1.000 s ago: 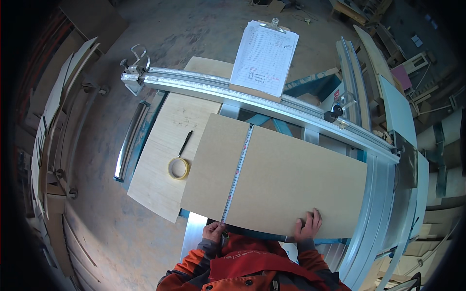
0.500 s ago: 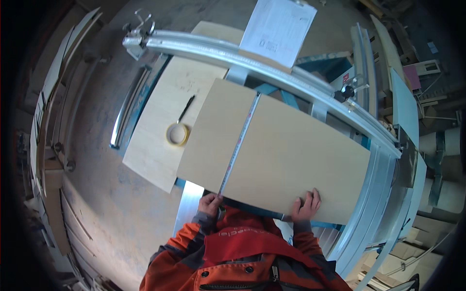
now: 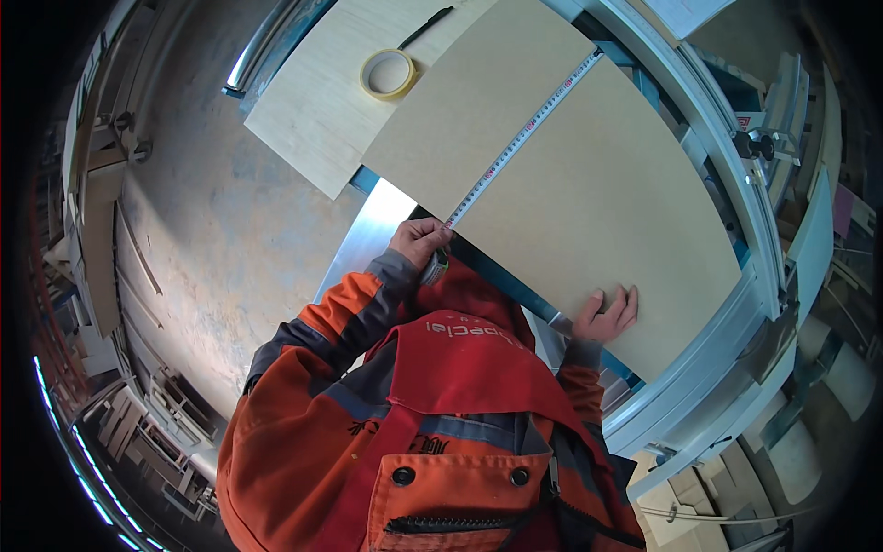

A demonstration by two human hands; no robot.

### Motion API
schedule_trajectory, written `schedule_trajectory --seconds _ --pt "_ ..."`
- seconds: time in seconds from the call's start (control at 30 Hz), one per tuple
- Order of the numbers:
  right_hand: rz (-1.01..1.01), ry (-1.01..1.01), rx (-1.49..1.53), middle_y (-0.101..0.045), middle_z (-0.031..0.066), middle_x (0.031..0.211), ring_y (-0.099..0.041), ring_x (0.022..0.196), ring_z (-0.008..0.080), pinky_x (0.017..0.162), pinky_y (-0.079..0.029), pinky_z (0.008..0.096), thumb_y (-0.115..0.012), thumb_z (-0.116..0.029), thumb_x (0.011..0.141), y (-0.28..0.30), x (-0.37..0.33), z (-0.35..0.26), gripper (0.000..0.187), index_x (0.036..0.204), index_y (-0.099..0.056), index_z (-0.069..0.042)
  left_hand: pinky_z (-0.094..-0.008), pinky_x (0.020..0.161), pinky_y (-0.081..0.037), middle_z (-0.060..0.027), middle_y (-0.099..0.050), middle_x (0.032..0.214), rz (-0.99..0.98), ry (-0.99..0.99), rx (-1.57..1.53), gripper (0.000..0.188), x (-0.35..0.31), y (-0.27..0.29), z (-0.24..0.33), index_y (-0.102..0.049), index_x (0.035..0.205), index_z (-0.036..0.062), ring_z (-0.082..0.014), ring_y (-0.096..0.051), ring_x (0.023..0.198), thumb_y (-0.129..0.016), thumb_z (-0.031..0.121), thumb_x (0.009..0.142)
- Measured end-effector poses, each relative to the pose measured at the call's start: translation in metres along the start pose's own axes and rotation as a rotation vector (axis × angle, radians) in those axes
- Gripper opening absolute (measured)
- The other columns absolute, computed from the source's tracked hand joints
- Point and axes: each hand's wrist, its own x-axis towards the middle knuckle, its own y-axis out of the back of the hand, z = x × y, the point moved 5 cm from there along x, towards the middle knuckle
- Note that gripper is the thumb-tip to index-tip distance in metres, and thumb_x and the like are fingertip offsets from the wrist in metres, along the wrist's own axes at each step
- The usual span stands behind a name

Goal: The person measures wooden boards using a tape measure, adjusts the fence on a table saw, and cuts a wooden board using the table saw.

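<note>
A wide tan board (image 3: 635, 175) lies in front of me. My left hand (image 3: 419, 241) is at its near edge, fingers pinched on a tape measure (image 3: 436, 267) whose case shows below the fingers. The tape measure's white blade (image 3: 524, 133) runs out flat across the board to its far edge. My right hand (image 3: 607, 316) rests on the board near its close right corner, with fingers stretched out and nothing held.
A paler wooden panel (image 3: 313, 110) lies under the board at the left, with a roll of yellow tape (image 3: 391, 96) and a black pen-like tool (image 3: 426, 28) on it. A metal rail (image 3: 713, 101) runs along the far right side. Papers (image 3: 685, 11) lie beyond it.
The view has shifted, bringing more of my jacket in and pushing the board up in the picture. Both hands keep their places on the board; the tape measure's case shows more clearly.
</note>
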Motion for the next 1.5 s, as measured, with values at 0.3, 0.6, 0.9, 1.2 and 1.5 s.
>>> schedule_trajectory --seconds 0.3,0.6,0.9,1.2,1.5 --pt "-0.012 -0.007 -0.002 -0.048 0.0211 0.136 -0.044 0.122 0.04 0.101 -0.037 0.0498 -0.058 -0.024 0.088 -0.004 -0.004 0.004 0.039 0.118 -0.059 0.0 -0.026 0.062 -0.048 -0.0025 -0.066 0.073 -0.013 -0.016 -0.015 0.015 0.0 0.001 -0.004 -0.069 0.088 0.0009 -0.0099 -0.06 0.064 -0.063 0.014 0.091" --pt "0.015 -0.05 -0.013 -0.048 0.0221 0.136 -0.043 0.122 0.0413 0.102 -0.036 0.0505 -0.059 -0.025 0.088 0.005 0.021 -0.003 0.041 0.118 -0.057 0.003 -0.0263 0.06 -0.047 -0.0031 -0.065 0.07 0.036 -0.075 0.134 0.02 0.012 -0.008 0.029 -0.068 0.084 -0.0003 -0.0095 -0.059 0.063 -0.062 0.018 0.092" --pt "-0.012 -0.04 0.014 -0.046 0.0256 0.133 -0.044 0.119 0.0449 0.1 -0.036 0.0546 -0.06 -0.023 0.081 0.013 0.005 0.002 0.042 0.112 -0.056 0.004 -0.0262 0.058 -0.046 -0.0026 -0.065 0.067 0.101 -0.064 0.115 0.024 -0.012 -0.009 0.009 -0.066 0.076 0.0009 -0.0092 -0.057 0.06 -0.061 0.016 0.094" --pt "0.021 -0.07 0.035 -0.046 0.0242 0.134 -0.044 0.119 0.0443 0.1 -0.036 0.0546 -0.061 -0.024 0.079 0.012 0.011 0.005 0.043 0.111 -0.057 0.004 -0.0264 0.059 -0.047 -0.0034 -0.065 0.068 0.118 -0.116 0.148 0.024 -0.005 -0.007 0.016 -0.068 0.076 0.0003 -0.0099 -0.058 0.06 -0.061 0.016 0.093" --pt "-0.008 -0.087 0.033 -0.046 0.0241 0.134 -0.043 0.121 0.0442 0.102 -0.036 0.0546 -0.061 -0.023 0.078 0.011 0.012 0.004 0.043 0.111 -0.057 0.003 -0.0269 0.06 -0.048 -0.0046 -0.066 0.069 0.117 -0.086 0.175 0.023 -0.004 -0.003 0.012 -0.068 0.078 0.0 -0.0105 -0.059 0.061 -0.062 0.016 0.092"
